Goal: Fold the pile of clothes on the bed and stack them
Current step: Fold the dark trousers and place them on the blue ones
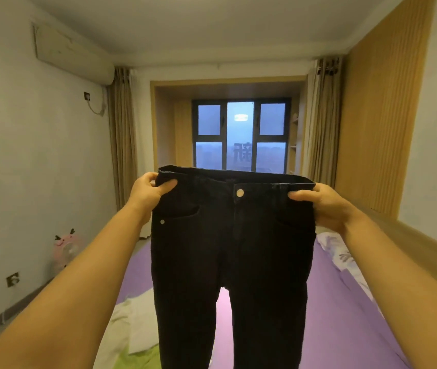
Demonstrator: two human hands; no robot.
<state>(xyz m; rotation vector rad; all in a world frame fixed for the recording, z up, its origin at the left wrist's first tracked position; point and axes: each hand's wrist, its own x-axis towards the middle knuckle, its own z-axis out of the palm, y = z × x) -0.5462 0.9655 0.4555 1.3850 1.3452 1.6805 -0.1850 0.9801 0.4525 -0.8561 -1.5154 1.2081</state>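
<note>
Head view: dark jeans held up over the purple bed.
I pinch the waistband corners, left hand and right hand curled on denim, so the legs hang straight for folding.

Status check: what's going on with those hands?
Left hand and right hand grip jeans at waistband. Jeans hang unfolded over bed. Nothing in the way.
</note>
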